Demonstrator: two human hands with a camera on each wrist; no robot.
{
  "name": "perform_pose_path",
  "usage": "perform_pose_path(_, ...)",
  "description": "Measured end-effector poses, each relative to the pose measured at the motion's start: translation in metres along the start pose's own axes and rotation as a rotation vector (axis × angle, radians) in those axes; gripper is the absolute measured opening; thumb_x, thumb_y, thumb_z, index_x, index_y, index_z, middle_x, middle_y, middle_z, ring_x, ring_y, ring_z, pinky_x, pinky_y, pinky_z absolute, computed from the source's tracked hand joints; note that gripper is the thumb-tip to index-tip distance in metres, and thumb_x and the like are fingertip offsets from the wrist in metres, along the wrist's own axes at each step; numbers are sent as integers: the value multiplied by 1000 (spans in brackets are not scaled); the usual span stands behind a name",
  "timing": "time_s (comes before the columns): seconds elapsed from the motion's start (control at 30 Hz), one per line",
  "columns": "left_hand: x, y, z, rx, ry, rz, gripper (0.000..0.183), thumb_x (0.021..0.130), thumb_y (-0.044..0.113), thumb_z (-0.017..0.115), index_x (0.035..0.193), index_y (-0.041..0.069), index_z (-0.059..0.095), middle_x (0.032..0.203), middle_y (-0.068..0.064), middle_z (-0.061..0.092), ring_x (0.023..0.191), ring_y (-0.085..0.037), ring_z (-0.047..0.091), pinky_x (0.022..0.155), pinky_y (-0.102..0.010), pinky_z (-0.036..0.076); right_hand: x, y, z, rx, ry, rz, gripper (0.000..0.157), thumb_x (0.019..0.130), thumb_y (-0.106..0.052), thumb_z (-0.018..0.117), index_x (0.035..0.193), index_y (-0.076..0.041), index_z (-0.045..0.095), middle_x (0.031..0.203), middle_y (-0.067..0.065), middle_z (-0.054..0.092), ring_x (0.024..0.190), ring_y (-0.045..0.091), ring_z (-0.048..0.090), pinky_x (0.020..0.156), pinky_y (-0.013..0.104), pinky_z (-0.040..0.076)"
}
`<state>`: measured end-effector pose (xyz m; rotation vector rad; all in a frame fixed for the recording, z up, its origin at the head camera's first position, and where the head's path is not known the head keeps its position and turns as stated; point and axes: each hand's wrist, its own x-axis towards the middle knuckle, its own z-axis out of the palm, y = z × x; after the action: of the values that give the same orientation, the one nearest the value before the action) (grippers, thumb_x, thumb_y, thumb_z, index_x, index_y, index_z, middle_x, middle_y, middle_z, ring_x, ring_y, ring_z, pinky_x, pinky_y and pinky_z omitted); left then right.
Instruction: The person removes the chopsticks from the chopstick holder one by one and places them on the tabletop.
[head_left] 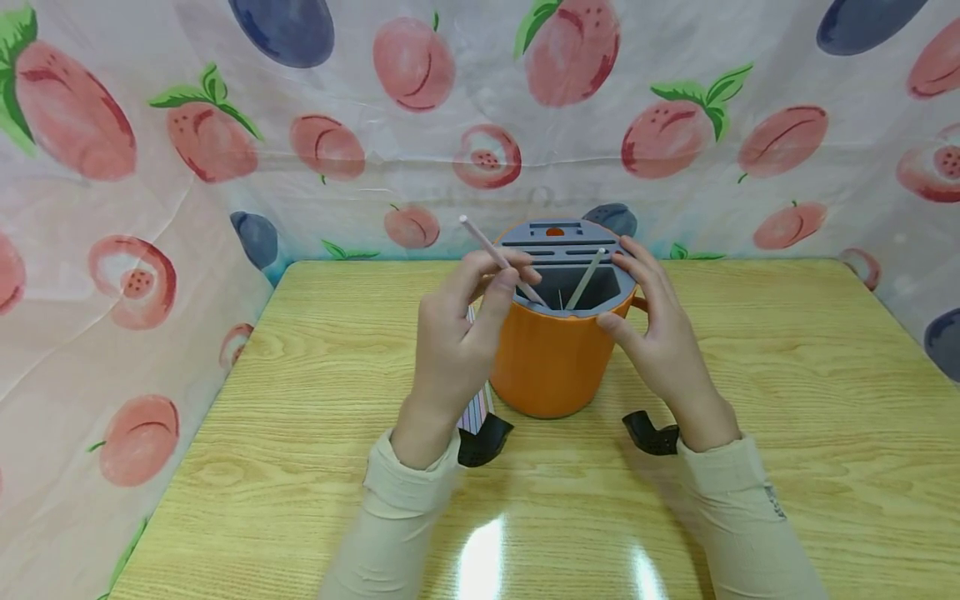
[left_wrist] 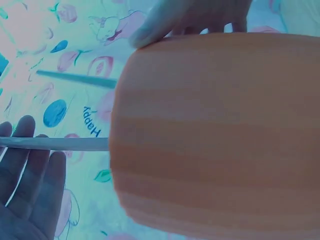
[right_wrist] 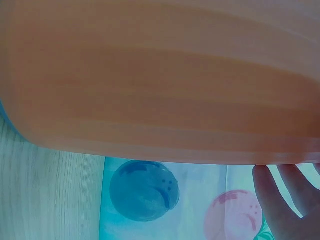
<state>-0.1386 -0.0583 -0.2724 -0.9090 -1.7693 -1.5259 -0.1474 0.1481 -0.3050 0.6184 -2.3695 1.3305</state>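
Observation:
Between thumb and fingers, my left hand [head_left: 457, 346] pinches a slim pale pink pencil-like stick [head_left: 480, 237]. The stick slants, its lower end inside the front compartment of an orange mug-shaped desk organizer [head_left: 555, 367] with a grey slotted top. A second, pale green stick [head_left: 587, 279] leans in that compartment. My right hand [head_left: 663, 346] rests on the organizer's right rim, thumb in front and fingers spread behind. In the left wrist view both sticks rise past the orange wall [left_wrist: 215, 135]. Partly hidden behind my left hand lie several pastel sticks [head_left: 477, 408] side by side on the table.
The organizer stands on a wood-grain table [head_left: 300, 433] near its back edge. A fruit-print cloth [head_left: 420, 167] hangs behind and on the left. Black wrist mounts [head_left: 486, 440] show below both hands. The organizer's handle [head_left: 640, 303] points right.

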Motion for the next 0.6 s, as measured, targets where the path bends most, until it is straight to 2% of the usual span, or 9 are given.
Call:
perform_pose_path(0.17, 2, 3, -8, -121, 95, -3, 16, 91, 1, 46, 102, -7, 56, 87, -16, 62, 83, -22, 60, 76, -38, 50, 0, 0, 1, 4, 0, 1, 57, 87, -23, 58, 136, -6, 34, 145, -8, 19, 131, 15, 20, 92, 54, 32)
perform_pose_path(0.3, 6, 12, -15, -205, 223, 10, 20, 92, 2, 44, 102, -13, 50, 84, -22, 59, 78, -31, 59, 72, -42, 51, -1, 0, 1, 0, 2, -1, 57, 88, -24, 58, 136, -6, 34, 145, -7, 19, 131, 16, 20, 92, 54, 32)
perform_pose_path(0.47, 10, 22, -23, -190, 392, 58, 26, 94, 12, 44, 99, -13, 48, 80, -24, 56, 69, -32, 60, 63, -44, 52, -1, -1, 1, -1, 5, 3, 57, 88, -25, 57, 136, -6, 34, 145, -6, 19, 131, 16, 20, 91, 54, 32)
perform_pose_path(0.6, 8, 14, -31, -186, 475, 78, 22, 94, 15, 46, 99, -6, 52, 77, -23, 57, 64, -33, 60, 59, -44, 51, -2, 0, 2, 2, 5, 5, 57, 88, -25, 57, 136, -6, 34, 145, -7, 19, 131, 17, 20, 91, 55, 32)
